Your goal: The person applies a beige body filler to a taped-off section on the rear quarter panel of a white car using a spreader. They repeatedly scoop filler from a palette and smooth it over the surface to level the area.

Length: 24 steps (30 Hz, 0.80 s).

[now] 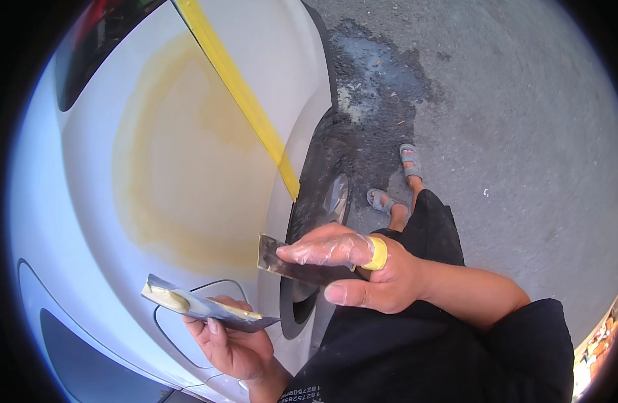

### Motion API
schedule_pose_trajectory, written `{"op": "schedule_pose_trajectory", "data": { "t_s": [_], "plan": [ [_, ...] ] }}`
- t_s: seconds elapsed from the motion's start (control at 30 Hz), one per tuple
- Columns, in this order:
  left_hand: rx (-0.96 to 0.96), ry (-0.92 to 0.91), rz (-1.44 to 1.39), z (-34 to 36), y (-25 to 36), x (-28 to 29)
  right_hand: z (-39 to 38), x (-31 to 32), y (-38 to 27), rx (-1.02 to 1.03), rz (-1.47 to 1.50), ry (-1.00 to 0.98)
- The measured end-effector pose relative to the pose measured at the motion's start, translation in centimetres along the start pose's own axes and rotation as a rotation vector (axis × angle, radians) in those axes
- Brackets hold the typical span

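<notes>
At the near left, the left hand (pixel 235 346) is closed on a grey plate (pixel 207 309) bearing pale putty (pixel 168 297), while to its right the right hand (pixel 373 265) clamps a dark scraper (pixel 301 270), both near a white car (pixel 90 151) whose yellowish patch (pixel 211 124) lies farther off, left of yellow tape (pixel 245 104).

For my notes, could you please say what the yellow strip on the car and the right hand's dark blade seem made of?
Yellow strip: probably matte paper masking tape, lying flat with straight edges. Dark blade: perhaps metal or stiff plastic, dull, smeared; its thin edge fits either.
</notes>
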<state>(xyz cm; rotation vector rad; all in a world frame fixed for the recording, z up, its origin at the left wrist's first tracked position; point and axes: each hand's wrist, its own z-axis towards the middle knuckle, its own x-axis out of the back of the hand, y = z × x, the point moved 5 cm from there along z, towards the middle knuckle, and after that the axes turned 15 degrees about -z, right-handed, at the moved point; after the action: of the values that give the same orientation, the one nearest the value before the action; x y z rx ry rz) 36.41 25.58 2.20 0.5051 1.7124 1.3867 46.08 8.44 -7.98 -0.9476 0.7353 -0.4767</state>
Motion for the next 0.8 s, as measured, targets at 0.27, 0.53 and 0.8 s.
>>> {"op": "schedule_pose_trajectory", "data": {
  "t_s": [0.27,0.53,0.8],
  "plan": [
    [-0.014,0.062,0.119,-2.0,-2.4,0.7,-4.7,-1.6,1.8,-0.116,-0.511,-0.075],
    [-0.103,0.101,0.239,-3.8,-4.0,-0.3,-4.5,-1.0,-0.4,-0.069,-0.880,0.042],
    [-0.156,0.118,0.308,-4.8,-5.2,-1.3,-5.8,-1.2,-1.2,0.039,-0.987,-0.126]
  ]
}}
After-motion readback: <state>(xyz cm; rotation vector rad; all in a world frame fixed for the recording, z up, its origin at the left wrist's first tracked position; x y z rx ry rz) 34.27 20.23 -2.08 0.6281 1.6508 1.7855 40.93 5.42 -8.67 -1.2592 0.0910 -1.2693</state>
